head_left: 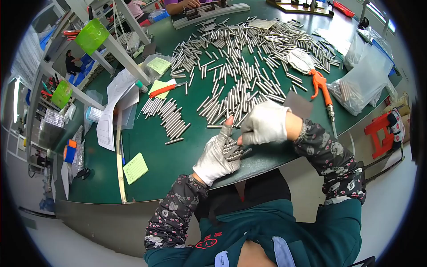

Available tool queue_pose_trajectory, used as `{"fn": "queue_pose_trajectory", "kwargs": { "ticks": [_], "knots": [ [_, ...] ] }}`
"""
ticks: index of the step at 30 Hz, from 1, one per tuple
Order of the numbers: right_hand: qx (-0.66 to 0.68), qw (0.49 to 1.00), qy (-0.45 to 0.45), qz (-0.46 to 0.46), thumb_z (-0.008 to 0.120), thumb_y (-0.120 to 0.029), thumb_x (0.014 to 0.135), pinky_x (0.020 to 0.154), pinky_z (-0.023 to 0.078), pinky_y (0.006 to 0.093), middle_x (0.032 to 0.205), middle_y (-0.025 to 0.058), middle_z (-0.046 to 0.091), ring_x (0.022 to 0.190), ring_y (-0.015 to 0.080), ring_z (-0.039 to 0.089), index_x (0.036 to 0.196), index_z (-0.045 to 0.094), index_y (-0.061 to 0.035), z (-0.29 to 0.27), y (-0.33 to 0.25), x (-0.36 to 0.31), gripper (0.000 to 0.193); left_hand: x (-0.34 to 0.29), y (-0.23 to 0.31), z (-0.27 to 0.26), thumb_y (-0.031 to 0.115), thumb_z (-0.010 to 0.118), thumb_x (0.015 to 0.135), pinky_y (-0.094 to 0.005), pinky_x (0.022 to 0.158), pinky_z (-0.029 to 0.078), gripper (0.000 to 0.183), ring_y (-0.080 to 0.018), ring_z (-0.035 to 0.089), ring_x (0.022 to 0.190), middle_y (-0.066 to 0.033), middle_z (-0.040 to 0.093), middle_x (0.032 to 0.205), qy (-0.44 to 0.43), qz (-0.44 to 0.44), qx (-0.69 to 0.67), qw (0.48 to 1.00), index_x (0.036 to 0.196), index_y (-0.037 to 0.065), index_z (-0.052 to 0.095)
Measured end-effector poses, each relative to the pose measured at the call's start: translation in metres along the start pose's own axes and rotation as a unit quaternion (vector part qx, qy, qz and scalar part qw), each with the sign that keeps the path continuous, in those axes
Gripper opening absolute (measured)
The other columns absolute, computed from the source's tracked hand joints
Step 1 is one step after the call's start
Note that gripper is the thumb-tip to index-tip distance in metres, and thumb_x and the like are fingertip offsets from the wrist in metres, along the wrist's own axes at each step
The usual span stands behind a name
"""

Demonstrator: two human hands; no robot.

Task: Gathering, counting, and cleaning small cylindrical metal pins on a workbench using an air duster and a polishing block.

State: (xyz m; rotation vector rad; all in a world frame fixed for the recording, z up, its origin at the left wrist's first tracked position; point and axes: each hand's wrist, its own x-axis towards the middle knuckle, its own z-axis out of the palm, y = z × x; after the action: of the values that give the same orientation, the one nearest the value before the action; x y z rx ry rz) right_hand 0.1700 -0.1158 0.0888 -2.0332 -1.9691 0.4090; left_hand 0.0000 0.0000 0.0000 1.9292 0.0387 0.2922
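Note:
My left hand (218, 158), in a white glove with bare fingertips, is wrapped round a bundle of short metal pins (230, 146), their ends showing beside the palm. Close to those ends is my right hand (264, 124), also gloved, its fingers curled together in a pinch. Whatever lies in that pinch is too small or hidden to name. Just beyond both hands spreads a large heap of loose metal pins (238, 95) on the green table (169, 171). To the left lies a slanted row of pins (173, 120), laid side by side.
An orange air blow gun (321, 86) lies at the right, near plastic bags (362, 84) and a dark square pad (298, 105). An orange-handled knife (162, 91), papers (114, 109) and a yellow-green note card (135, 168) are at the left. Across the table, a person's hand (190, 3) rests near a metal fixture (211, 14).

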Motion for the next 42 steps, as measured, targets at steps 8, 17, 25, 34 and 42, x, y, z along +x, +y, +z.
{"fn": "queue_pose_trajectory", "kwargs": {
  "ticks": [8,17,25,34,42],
  "knots": [
    [-0.03,0.987,0.104,0.116,0.06,-0.037,0.08,0.057,0.048,0.0403,0.061,0.012,0.06,0.059,0.0319,0.06,0.073,0.067,-0.0111,0.005,0.018,-0.006,0.027,-0.002,0.018,-0.011,0.0,0.063,0.063,-0.0242,0.076,0.043,0.1,-0.0106,0.051,0.064,0.0017,0.051,0.07,0.018,0.012,0.04,0.999,0.147,0.018,0.012],
    [-0.271,0.935,0.206,0.095,0.057,-0.016,0.074,0.073,0.044,0.0378,0.081,0.0075,0.061,0.084,0.0245,0.06,0.084,0.063,-0.0101,0.038,-0.008,-0.045,0.013,-0.002,0.017,-0.006,0.001,0.067,0.062,-0.0244,0.088,0.04,0.098,-0.0109,0.051,0.08,-0.0004,0.054,0.088,0.012,-0.048,0.016,0.999,0.146,0.016,0.02],
    [0.334,0.92,0.177,0.104,0.062,-0.005,0.075,0.068,0.048,0.0332,0.08,0.0134,0.059,0.074,0.0257,0.061,0.101,0.054,-0.0024,0.074,-0.027,-0.035,0.027,0.0,0.006,-0.002,0.001,0.07,0.064,-0.0259,0.095,0.037,0.1,-0.0119,0.054,0.097,-0.0043,0.057,0.111,0.007,-0.018,0.032,0.999,0.147,0.016,0.016],
    [0.29,0.928,0.203,0.116,0.061,-0.004,0.076,0.063,0.048,0.0286,0.077,0.0061,0.057,0.066,0.0143,0.056,0.104,0.051,-0.0009,0.082,-0.03,-0.032,0.03,0.004,-0.005,0.01,0.01,0.073,0.066,-0.0313,0.07,0.05,0.104,-0.0205,0.062,0.069,-0.0059,0.064,0.081,0.084,0.071,-0.017,0.994,0.147,0.022,0.009],
    [0.36,0.917,0.128,0.113,0.057,-0.003,0.078,0.065,0.046,0.0235,0.08,0.0045,0.054,0.071,0.0082,0.051,0.119,0.046,0.0013,0.075,-0.029,-0.036,0.043,-0.003,0.006,0.005,0.002,0.072,0.068,-0.0229,0.077,0.047,0.101,-0.0084,0.057,0.078,0.0006,0.058,0.087,0.063,0.009,0.086,0.994,0.147,0.017,0.011]
  ]
}}
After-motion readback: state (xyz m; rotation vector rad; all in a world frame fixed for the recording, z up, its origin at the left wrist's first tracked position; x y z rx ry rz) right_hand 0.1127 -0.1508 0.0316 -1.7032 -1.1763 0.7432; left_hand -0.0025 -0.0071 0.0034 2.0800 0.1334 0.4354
